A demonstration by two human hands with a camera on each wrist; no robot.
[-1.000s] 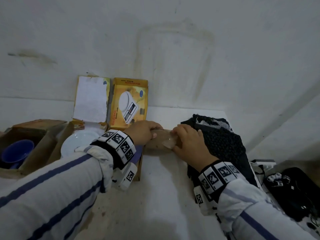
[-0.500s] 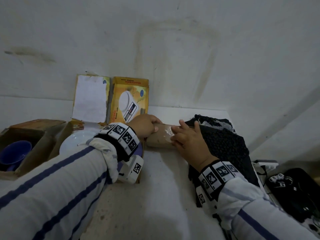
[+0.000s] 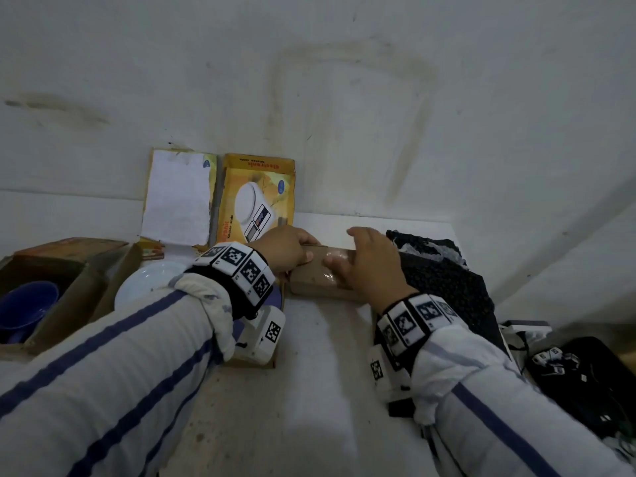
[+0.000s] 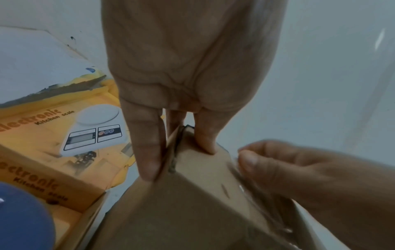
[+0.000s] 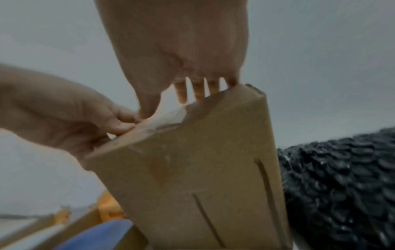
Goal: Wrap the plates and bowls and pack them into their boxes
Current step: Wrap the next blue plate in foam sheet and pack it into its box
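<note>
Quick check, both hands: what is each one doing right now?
Left hand: grips the end of the brown cardboard box, fingers curled round its edge.
Right hand: fingers spread over the box top at the clear tape; grip cannot be told.

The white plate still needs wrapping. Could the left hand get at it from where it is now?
Probably yes, once it lets go: the left hand grips the brown box, and the white plate lies uncovered just left of that wrist.

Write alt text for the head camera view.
Both hands work a brown cardboard box on a white table: the left hand grips its left end, the right hand presses clear tape on top.
</note>
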